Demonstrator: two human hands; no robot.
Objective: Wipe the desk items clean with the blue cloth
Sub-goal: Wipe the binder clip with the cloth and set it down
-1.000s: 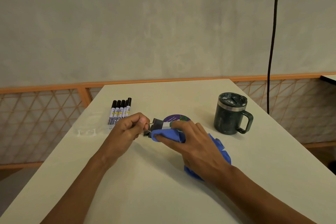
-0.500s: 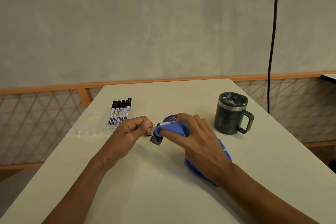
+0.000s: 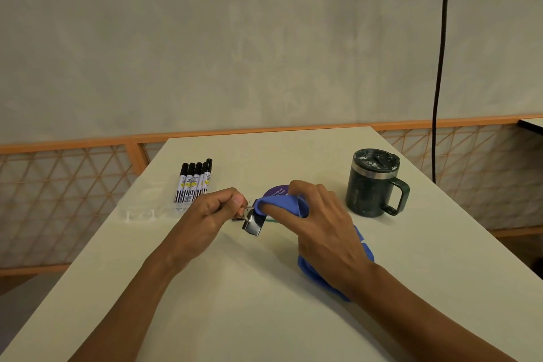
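My left hand [image 3: 213,211] pinches the wire handles of a black binder clip [image 3: 253,223] and holds it just above the white desk [image 3: 235,303]. My right hand [image 3: 320,223] grips the blue cloth [image 3: 282,205] and presses a fold of it onto the top of the clip. The rest of the cloth hangs under my right wrist down to the desk. A purple round disc [image 3: 274,191] lies behind the clip, mostly hidden by the cloth and fingers.
Several black markers [image 3: 193,184] lie side by side at the back left, with a clear plastic piece [image 3: 139,214] near the left edge. A dark green lidded mug [image 3: 373,182] stands at the right. A black cable [image 3: 440,67] hangs beyond it.
The clip has tilted so its black body now points down toward me. My right hand has slid the cloth up over the clip's top. The left hand has stayed where it was.
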